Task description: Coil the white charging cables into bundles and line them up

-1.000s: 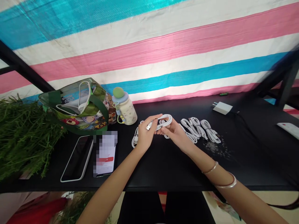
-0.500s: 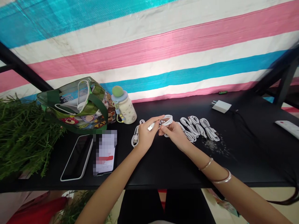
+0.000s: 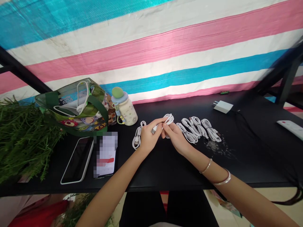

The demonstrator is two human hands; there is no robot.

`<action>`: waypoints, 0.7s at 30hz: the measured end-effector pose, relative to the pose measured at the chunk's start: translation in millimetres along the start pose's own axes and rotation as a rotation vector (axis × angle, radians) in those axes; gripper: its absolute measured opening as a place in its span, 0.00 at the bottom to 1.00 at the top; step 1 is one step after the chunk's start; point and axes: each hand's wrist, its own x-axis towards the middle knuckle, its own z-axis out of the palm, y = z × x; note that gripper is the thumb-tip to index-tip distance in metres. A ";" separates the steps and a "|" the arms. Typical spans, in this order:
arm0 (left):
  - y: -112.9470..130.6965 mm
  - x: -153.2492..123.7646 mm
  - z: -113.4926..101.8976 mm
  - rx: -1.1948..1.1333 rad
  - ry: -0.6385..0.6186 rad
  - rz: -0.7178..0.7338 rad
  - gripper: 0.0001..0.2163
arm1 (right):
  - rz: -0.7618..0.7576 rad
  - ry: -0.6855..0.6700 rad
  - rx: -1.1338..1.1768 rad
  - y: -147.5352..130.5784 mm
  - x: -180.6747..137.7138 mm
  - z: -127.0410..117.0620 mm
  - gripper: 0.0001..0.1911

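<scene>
Black tabletop (image 3: pixel 151 170); tied white cable bundles (image 3: pixel 211 130) lie on it, likely within easy reach. Left hand (image 3: pixel 150 134) and right hand (image 3: pixel 175 134) have fingers clamped on a white USB cable (image 3: pixel 169 118) between them, probably pinched so loops stay gathered. Cable: slim, coiled, metal-tipped USB-A plug (image 3: pixel 154 129) poking out by left thumb.

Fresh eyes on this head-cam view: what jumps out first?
The pink, white and blue striped sheet spanning the background behind the black table. Then, at the centre, the left hand and right hand holding a coiled white cable, with other white coils lying to either side. Leftward, a green picture-printed bag stands beside a cream bottle.
</scene>
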 end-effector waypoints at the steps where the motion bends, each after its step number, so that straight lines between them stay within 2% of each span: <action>1: 0.6 -0.1 -0.2 0.004 -0.003 -0.002 0.13 | 0.000 0.004 0.007 0.2 -0.5 0.5 0.30; 8: 2.0 0.1 0.8 0.013 0.080 -0.063 0.07 | 0.031 0.051 0.073 -0.9 -3.4 3.9 0.28; 12: 2.0 0.5 1.0 0.002 0.065 -0.108 0.04 | 0.050 0.064 0.086 -1.4 -3.9 5.0 0.28; 21: 2.2 0.2 0.6 -0.007 0.039 -0.105 0.05 | 0.042 0.078 0.060 0.7 -4.7 6.3 0.29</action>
